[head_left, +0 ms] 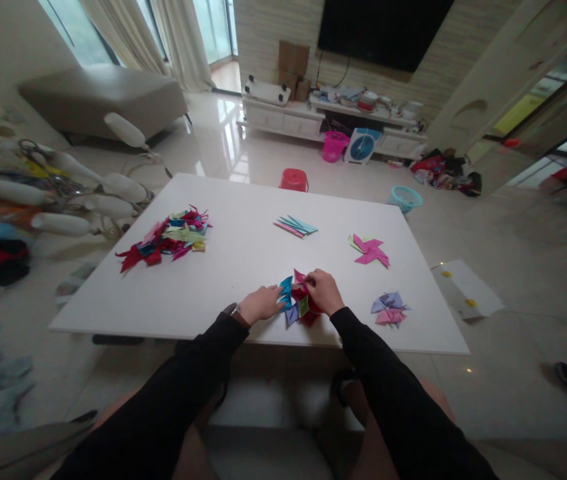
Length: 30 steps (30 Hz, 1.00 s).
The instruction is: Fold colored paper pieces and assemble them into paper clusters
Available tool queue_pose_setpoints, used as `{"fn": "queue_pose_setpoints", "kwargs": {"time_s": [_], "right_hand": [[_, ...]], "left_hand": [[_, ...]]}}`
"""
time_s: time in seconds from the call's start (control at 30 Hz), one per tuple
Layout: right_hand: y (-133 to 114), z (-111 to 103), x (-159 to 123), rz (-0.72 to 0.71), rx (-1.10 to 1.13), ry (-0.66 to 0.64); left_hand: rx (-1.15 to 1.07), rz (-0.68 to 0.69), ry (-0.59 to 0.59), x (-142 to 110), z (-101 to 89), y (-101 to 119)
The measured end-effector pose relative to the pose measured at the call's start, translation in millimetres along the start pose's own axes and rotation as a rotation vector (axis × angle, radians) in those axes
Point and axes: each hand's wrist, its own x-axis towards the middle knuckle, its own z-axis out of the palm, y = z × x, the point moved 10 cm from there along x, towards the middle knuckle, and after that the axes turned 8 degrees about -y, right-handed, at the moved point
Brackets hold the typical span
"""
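Observation:
Near the front edge of the white table [213,280] lies a small group of folded paper pieces [304,307] in blue, pink, red, green and lilac. My left hand [262,304], with a watch at the wrist, rests on the left side of this group, its fingers stretched over the blue folded paper [286,291]. From the right, my right hand [325,291] pinches the pink folded paper [299,276] at the top of the group. The hand covers part of that piece. Whether the pieces are joined cannot be made out.
On the table's left is a heap of coloured folded paper [173,237]. Thin paper strips [296,226] lie towards the back. A pink pinwheel shape [371,251] and lilac and pink folded papers [390,309] are on the right. A red stool [294,179] stands behind the table.

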Motion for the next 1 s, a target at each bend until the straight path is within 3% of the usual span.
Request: {"fn": "queue_pose_setpoints", "kwargs": {"time_s": [0.27, 0.43, 0.7, 1.0], "right_hand": [[-3, 12, 4, 0.061, -0.172, -0.039], [-7, 21, 4, 0.058, -0.23, -0.083], [-9, 25, 2, 0.064, -0.225, -0.088], [-14, 26, -2, 0.029, -0.222, -0.097]], "left_hand": [[0.092, 0.079, -0.027, 1, 5.4, 9], [0.11, 0.03, -0.035, 3, 8.1, 6], [0.108, -0.032, -0.056, -1, 7.4, -8], [0.079, 0.016, -0.042, -2, 7.4, 0]]}}
